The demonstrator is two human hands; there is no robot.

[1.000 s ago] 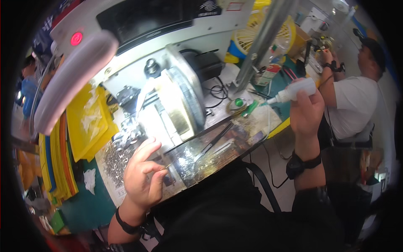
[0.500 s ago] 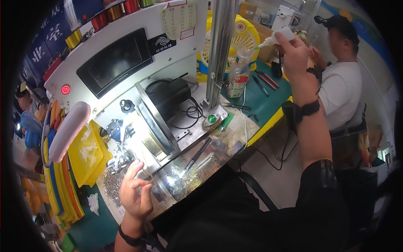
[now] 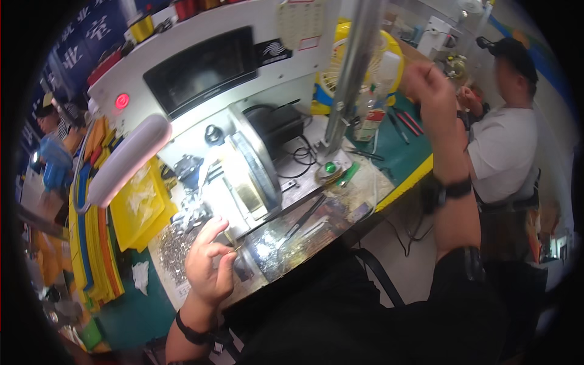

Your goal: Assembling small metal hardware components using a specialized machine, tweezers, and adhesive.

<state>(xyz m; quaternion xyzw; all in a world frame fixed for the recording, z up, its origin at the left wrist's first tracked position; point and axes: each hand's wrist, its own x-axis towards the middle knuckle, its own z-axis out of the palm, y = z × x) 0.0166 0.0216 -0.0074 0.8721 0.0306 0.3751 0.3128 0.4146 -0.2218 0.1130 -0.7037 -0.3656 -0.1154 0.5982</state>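
My left hand (image 3: 210, 267) is raised in front of the bench machine, thumb and index finger pinched on a small thin golden piece (image 3: 238, 248). Its other fingers are bent loosely. My right hand (image 3: 431, 88) is at the upper right, smeared by motion with its fingers curled. Just left of it, a white squeeze bottle (image 3: 389, 66) is at the mouth of a clear plastic bottle (image 3: 369, 118) with a red and white label. Its nozzle is not visible. A bright lit wheel (image 3: 246, 188) on the machine lies beyond my left hand.
A pink-white lamp (image 3: 131, 161) overhangs a yellow tray (image 3: 137, 210). Black tweezers (image 3: 306, 216) lie on the worktop, and red-handled pliers (image 3: 409, 121) on the green mat. A metal post (image 3: 353, 79) stands before a yellow fan (image 3: 331, 79). Another person (image 3: 502, 134) sits at right.
The white bottle has gone from my right hand's grasp to the clear bottle's mouth, and that hand appears apart from it. My left hand keeps its pinch. The whole view has shifted.
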